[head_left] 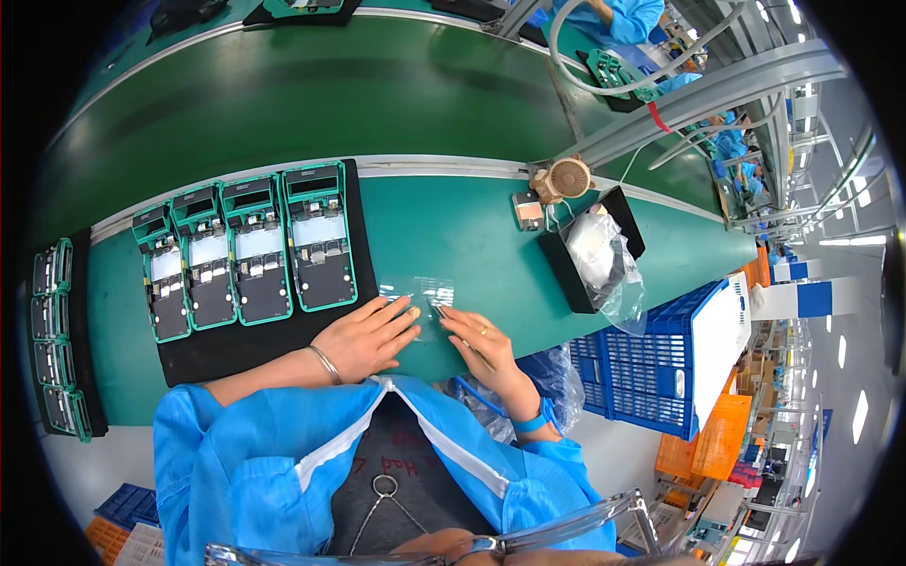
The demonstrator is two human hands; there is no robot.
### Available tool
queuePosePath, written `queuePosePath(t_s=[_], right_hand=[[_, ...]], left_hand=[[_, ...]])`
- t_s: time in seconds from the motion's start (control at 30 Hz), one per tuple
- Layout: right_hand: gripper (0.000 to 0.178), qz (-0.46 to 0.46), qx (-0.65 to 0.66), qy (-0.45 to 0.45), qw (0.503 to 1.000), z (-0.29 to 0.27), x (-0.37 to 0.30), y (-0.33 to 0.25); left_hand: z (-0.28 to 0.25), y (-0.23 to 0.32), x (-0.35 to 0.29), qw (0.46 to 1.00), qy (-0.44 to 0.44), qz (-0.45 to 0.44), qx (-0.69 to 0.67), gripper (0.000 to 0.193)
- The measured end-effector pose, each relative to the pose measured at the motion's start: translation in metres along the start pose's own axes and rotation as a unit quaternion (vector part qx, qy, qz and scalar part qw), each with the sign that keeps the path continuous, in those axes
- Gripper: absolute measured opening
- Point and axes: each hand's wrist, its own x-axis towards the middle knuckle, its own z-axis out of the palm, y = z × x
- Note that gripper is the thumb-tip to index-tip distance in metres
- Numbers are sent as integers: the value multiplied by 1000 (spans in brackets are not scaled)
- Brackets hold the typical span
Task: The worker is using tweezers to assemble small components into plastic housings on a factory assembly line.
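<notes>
A clear plastic sheet (432,291) with small printed or cut rows lies on the green bench in front of me. My left hand (371,335) lies palm down with fingers stretched out, its fingertips at the sheet's left edge. At the sheet's right side, my right hand (479,341) is closed around a thin tweezers-like tool (486,362), mostly hidden by the fingers. Left of my hands, several teal-framed device housings (260,243) with black and white inner parts lie in a row on a black mat (231,357).
A small brown fan (569,177) stands at the back right beside a black box (573,275) holding clear plastic bags (599,255). Blue crates (642,363) stand off the bench's right edge. More housings (55,321) lie far left. A green conveyor belt (377,90) runs behind.
</notes>
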Motion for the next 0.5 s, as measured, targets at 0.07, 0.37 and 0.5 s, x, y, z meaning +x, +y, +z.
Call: queuePosePath(t_s=[0.07, 0.37, 0.5], right_hand=[[35, -8, 1, 0, 1000, 0, 3, 0], [33, -118, -79, -15, 990, 0, 38, -5], [39, -184, -55, -36, 981, 13, 100, -14]], left_hand=[[0, -1, -1, 1000, 2, 0, 3, 67], [4, -2, -3, 999, 32, 13, 31, 67], [-36, -6, -12, 988, 149, -31, 12, 61]])
